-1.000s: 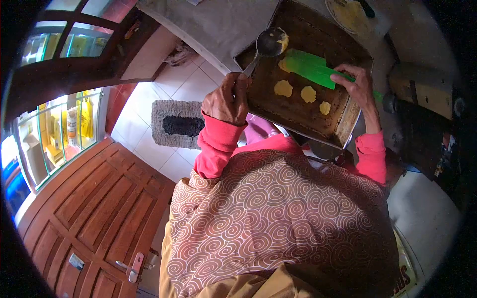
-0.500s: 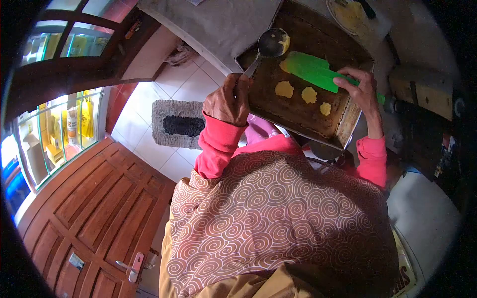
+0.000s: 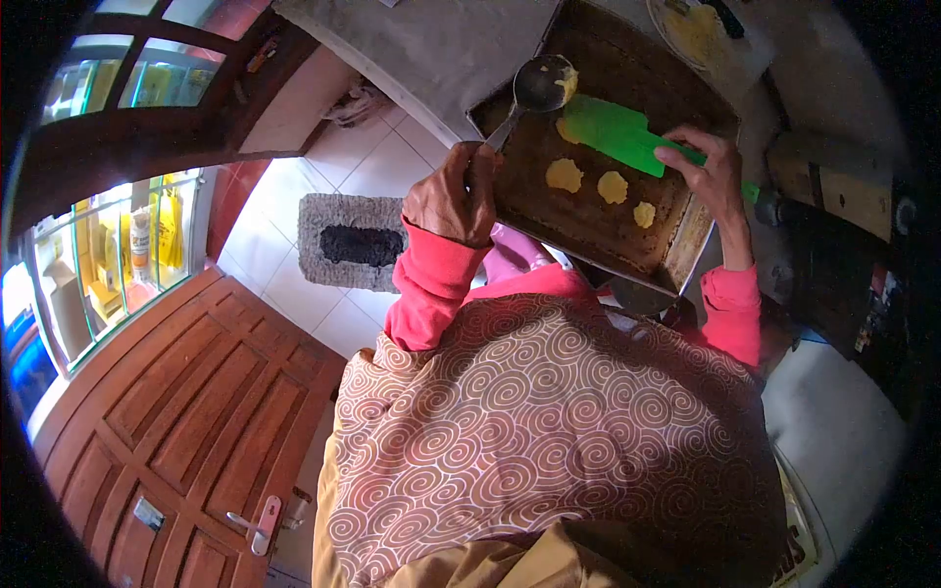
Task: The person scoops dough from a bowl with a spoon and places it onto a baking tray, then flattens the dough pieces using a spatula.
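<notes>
left hand [image 3: 451, 196] grips the spoon [image 3: 539, 88], right hand [image 3: 716, 171] clasps the green spatula [image 3: 616, 130].

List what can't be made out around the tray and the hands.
Head view:
- Handle of the spoon: hidden inside the left hand.
- Handle of the green spatula: covered by the right hand.
- Dough piece by the spoon: partly under the spatula blade.
- Plate beyond the tray: cut by the top edge.
- Dark objects at right: too shadowed to identify.

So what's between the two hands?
Head view: three yellow dough blobs on the baking tray, between the left hand gripping the spoon and the right hand gripping the green spatula.
</notes>
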Demonstrator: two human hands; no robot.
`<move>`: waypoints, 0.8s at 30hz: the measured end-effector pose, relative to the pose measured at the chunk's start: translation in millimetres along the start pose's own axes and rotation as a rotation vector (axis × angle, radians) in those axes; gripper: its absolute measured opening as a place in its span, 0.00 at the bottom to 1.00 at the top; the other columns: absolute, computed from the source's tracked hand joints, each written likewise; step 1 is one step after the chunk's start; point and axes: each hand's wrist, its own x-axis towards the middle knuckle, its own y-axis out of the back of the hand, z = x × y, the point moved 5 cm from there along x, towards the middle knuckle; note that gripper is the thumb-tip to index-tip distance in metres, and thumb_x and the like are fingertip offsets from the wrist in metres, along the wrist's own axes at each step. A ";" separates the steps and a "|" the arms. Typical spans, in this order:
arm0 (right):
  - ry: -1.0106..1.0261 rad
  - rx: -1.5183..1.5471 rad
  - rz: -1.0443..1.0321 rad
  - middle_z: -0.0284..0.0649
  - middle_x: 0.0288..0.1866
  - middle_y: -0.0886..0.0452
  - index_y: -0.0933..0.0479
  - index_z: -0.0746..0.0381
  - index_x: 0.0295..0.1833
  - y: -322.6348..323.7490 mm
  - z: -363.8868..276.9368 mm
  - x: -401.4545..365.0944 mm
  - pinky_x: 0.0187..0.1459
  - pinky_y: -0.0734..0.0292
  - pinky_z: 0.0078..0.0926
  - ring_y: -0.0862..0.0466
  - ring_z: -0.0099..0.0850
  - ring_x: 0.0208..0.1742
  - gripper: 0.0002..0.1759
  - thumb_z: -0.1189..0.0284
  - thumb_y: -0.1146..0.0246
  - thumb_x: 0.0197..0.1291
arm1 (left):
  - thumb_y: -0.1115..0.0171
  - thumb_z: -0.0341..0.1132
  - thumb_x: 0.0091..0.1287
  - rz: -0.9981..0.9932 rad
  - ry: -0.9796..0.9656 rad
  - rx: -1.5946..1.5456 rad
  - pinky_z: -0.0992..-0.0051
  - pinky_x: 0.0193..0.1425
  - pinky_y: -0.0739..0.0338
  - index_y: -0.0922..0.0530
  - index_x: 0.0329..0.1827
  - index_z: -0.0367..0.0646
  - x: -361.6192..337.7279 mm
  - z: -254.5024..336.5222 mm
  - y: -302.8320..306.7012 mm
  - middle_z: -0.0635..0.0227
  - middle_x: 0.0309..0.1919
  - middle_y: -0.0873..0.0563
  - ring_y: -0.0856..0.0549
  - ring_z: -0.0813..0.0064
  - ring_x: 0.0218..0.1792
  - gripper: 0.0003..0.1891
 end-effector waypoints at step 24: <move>-0.046 -0.046 0.020 0.42 0.31 0.20 0.22 0.64 0.36 -0.2 15.8 -5.5 0.39 0.31 0.25 0.22 0.33 0.34 0.18 0.60 0.36 0.44 | 0.51 0.36 0.61 0.006 -0.005 0.008 0.70 0.26 0.27 0.24 0.31 0.44 0.4 1.9 1.3 0.60 0.19 0.20 0.19 0.61 0.22 0.09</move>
